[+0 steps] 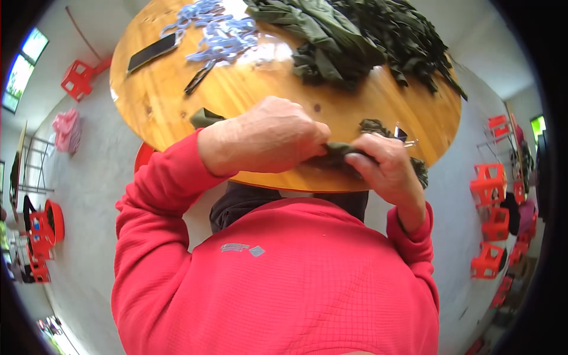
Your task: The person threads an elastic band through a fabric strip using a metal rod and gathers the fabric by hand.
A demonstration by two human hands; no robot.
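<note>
Dark green fabric point(338, 155) stretches between my two hands at the near edge of the round wooden table. My left hand point(269, 135) is closed on its left part, with the fingertips mostly turned away from view. My right hand point(383, 161) pinches the same fabric between thumb and fingers. Another green fabric end point(206, 118) shows beside my left wrist. Crumpled dark green material point(375, 126) lies just beyond my right hand, beside a small clear and black item point(402, 136).
On the wooden table point(148, 112) are a phone point(152, 52), light blue strips point(222, 38), a small dark tool point(199, 77) and large heaps of green fabric point(337, 41). Red stools point(489, 183) stand on both sides, and a pink bag point(67, 130) is at the left.
</note>
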